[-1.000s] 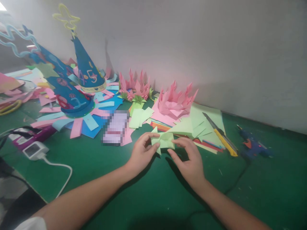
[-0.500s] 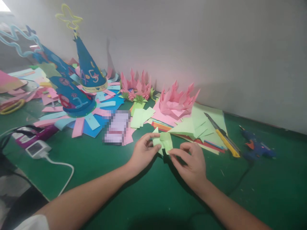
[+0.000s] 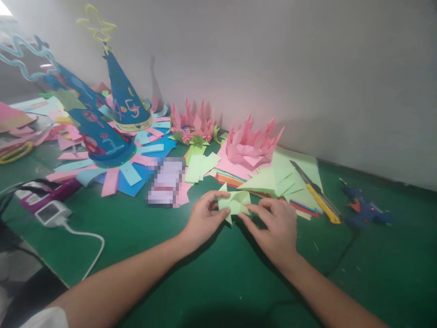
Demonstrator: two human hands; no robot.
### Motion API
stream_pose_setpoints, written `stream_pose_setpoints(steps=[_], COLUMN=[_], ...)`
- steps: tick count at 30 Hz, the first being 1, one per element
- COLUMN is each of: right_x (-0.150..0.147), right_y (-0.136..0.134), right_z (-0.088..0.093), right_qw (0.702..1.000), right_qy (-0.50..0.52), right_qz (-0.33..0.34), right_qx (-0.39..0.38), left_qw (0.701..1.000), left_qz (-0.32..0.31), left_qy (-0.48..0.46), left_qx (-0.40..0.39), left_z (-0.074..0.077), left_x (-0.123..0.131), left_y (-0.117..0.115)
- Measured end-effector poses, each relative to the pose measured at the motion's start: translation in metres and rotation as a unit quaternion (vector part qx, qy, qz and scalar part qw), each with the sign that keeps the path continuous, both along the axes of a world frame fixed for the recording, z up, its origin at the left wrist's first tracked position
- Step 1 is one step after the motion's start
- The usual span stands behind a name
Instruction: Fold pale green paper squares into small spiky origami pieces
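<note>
A small piece of folded light green paper (image 3: pixel 236 201) is held up between my two hands, just above the green table. Its left side has pointed corners sticking up and down; the right part looks squarish. My left hand (image 3: pixel 206 213) pinches the left side between thumb and fingers. On the other side, my right hand (image 3: pixel 273 223) is closed on the lower right edge with thumb and forefinger. Behind the paper lie light green sheets (image 3: pixel 262 181) and a pink folded-paper crown (image 3: pixel 252 146).
A yellow utility knife (image 3: pixel 321 200) with its blade out and a blue glue gun (image 3: pixel 367 207) lie at right. To the left are a phone (image 3: pixel 167 180), blue cone hats (image 3: pixel 126 98), a white charger (image 3: pixel 53 213) with cable, and scissors (image 3: pixel 17 152). A wall (image 3: pixel 307 68) stands behind.
The right part of the green paper has been opened out to the right and now lies flatter. My right hand has shifted slightly with it; my left hand stays in place.
</note>
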State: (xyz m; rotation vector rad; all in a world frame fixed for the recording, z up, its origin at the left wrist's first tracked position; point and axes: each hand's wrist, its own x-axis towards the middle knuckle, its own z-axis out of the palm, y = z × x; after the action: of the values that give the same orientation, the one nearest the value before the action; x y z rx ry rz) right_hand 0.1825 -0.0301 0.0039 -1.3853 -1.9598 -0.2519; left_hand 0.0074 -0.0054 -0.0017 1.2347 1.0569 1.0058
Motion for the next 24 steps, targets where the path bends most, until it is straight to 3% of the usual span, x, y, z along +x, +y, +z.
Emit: stream_pose_setpoints(steps=[8, 24], right_x=[-0.0006, -0.0066], right_y=[-0.0048, -0.0082], right_z=[0.0026, 0.0036], right_qw=[0.998, 0.993], right_qy=[-0.029, -0.077], right_qz=[0.044, 0.074], right_qx=[0.042, 0.041], left_qw=[1.0, 0.999], left_qz=[0.007, 0.007], left_qy=[0.028, 0.048], left_qx=[0.001, 0.015], left_z=[0.0, -0.0018], left_x=[-0.0009, -0.001], left_y=[0.0012, 0.0011])
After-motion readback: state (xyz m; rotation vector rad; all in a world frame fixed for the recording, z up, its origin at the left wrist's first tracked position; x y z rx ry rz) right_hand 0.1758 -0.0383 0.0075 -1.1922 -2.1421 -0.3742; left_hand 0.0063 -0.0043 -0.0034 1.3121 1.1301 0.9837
